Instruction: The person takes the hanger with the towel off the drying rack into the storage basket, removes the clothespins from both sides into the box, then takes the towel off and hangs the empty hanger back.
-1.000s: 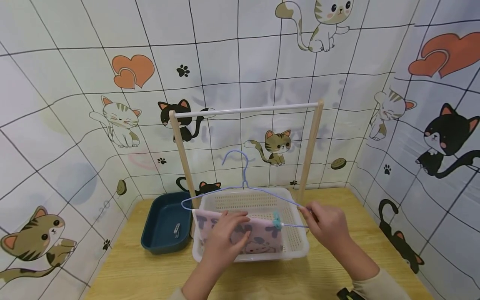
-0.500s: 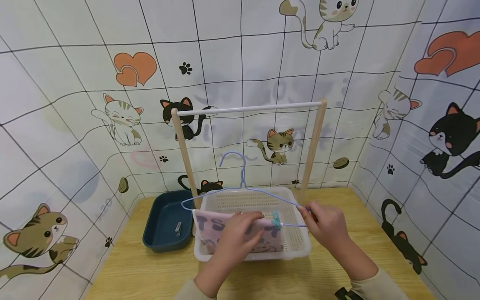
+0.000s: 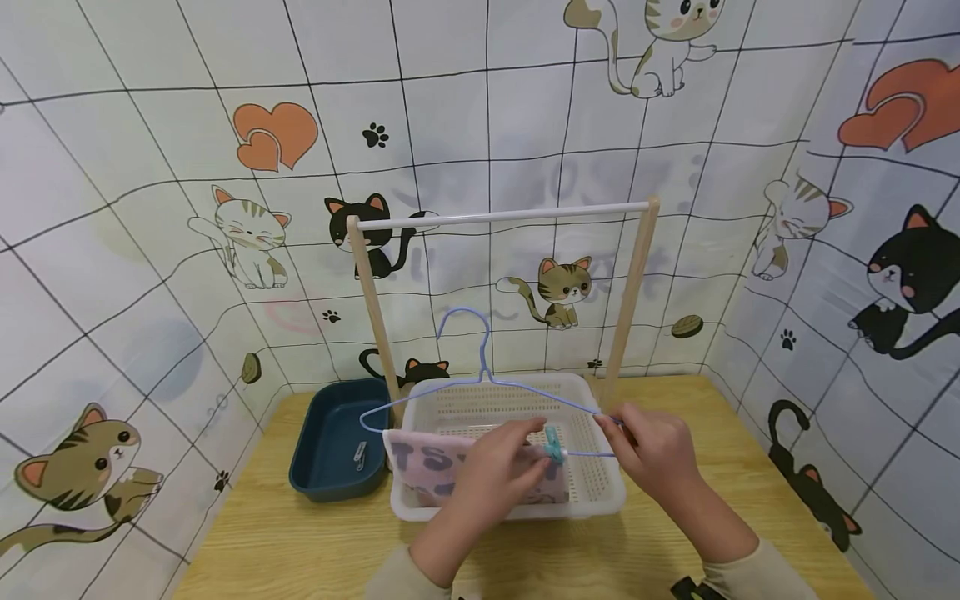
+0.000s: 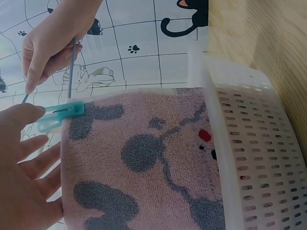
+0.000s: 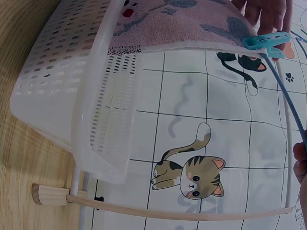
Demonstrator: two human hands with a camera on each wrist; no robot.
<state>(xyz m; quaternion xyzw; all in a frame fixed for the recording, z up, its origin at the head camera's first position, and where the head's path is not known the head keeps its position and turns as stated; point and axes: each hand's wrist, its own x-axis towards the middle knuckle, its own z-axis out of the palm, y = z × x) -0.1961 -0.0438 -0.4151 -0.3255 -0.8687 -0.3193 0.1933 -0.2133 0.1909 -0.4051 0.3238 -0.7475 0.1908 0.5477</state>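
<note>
A pink towel (image 3: 423, 460) with grey patches hangs folded over the lower bar of a blue wire clothes hanger (image 3: 483, 367). My right hand (image 3: 654, 442) grips the hanger at its right corner. A teal clothespin (image 3: 553, 446) is clamped on the towel's upper right corner. My left hand (image 3: 497, 468) is over the towel's top edge, just left of the clothespin. In the left wrist view its thumb (image 4: 29, 114) is right at the clothespin's handles, with the fingers spread behind. The towel's lower part hangs into a white basket (image 3: 592, 505).
Left of the basket stands a dark blue tray (image 3: 318, 467) with a small pale clip (image 3: 360, 455) in it. Behind, a wooden rack carries a white rail (image 3: 502, 216). All stands on a wooden table (image 3: 247, 542) against a cat-print wall covering.
My left hand has slid right along the towel's top edge to the clothespin. The towel's left corner has dipped slightly. My right hand keeps its hold on the hanger.
</note>
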